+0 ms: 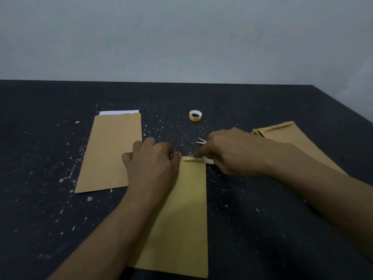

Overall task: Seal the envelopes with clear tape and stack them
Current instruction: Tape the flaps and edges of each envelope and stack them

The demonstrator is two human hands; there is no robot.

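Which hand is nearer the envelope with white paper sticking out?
Left. The left hand lies at that envelope's right edge; the right hand is farther right, at the middle envelope's far corner.

Near centre of the table (262, 219), an envelope (187, 209), left hand (151, 164) on its far edge, right hand (232, 152) with tape (209, 159) at the far right corner. A second envelope (109, 150) left, stack (286, 134) right; scissors (201, 141), then a spare roll (195, 115), behind.

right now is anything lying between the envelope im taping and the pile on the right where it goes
Nothing visible lies between the brown paper envelope and the stack of brown envelopes. Only your right hand, holding the white tape roll, and its forearm cross that gap; the small metal scissors sit farther back.
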